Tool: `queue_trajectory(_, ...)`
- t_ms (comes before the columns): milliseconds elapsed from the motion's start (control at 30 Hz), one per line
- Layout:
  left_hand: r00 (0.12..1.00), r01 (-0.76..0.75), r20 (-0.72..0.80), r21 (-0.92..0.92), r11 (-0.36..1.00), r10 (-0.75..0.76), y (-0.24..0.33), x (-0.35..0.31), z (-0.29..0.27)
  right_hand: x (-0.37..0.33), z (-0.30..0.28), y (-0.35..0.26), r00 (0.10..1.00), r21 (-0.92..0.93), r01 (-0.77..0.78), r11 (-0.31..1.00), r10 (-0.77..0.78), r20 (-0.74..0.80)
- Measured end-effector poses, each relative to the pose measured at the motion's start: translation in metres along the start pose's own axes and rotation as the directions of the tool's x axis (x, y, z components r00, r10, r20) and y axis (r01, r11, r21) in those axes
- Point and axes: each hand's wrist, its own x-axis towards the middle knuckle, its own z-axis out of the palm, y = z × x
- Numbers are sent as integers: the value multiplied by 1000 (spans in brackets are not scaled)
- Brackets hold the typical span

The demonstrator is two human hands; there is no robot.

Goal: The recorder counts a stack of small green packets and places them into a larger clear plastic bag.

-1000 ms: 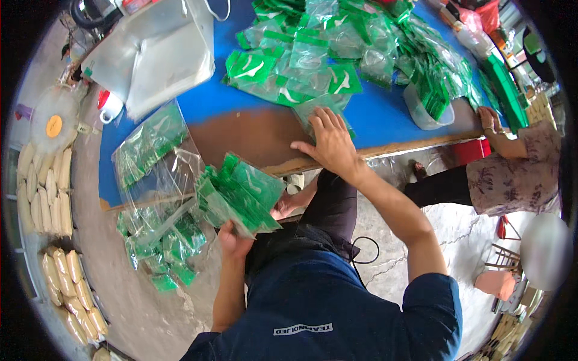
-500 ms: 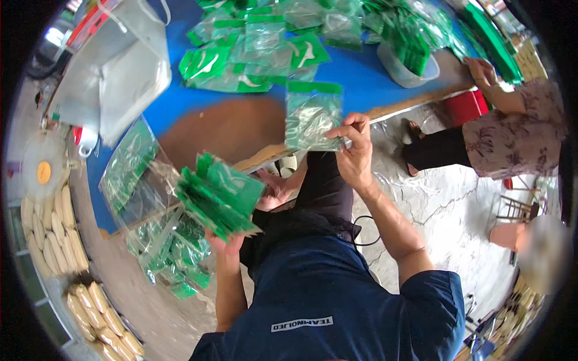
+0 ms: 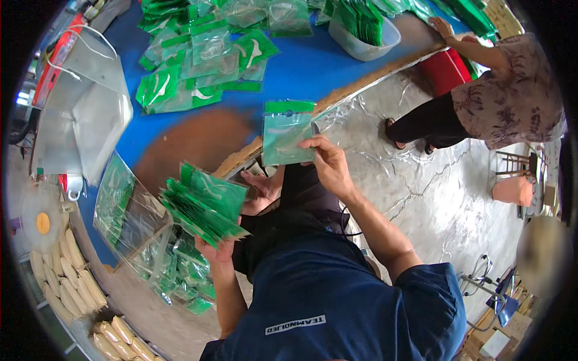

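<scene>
"Where's the single packet?"

"In the right hand, which is far the nearer of the two. Its middle lies about ten o'clock from that hand; thumb and fingers pinch the lower right-hand edge, closed on it."

"How is it turned?"

"Long axis roughly twelve to six, green band at the twelve end. In view it overlaps the rim of the desk; whether it touches, I can't tell."

"And the left hand?"

"Curled about the five o'clock edge of a fanned stack of green packets. The stack hides some fingers, so I can't tell exactly how far they wrap, but it has hold."

"So how do stack and packet sit?"

"Apart, with a gap between. From the stack, the packet is between one and two o'clock. The fan runs roughly ten to four, so the two aren't lined up."

"And the loose pile?"

"On the desk, between ten and eleven from the packet, touched by neither hand."
</scene>
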Motion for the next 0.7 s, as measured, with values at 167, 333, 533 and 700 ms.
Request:
queue_trajectory(167,997,-25,-73,17,1000,26,0,-4,-6,-5,-4,-10,985,97,-83,992,67,158)
queue_trajectory(333,994,-15,-103,34,999,18,2,-3,-1,0,-1,-16,983,387,-131,913,67,174)
queue_trajectory(533,994,-13,-104,50,999,18,4,-4,2,-2,0,-3,988,474,-129,871,71,139)
queue_trajectory(700,991,-22,-129,42,999,27,3,-3,10,-6,5,4,991,461,-122,879,84,103)
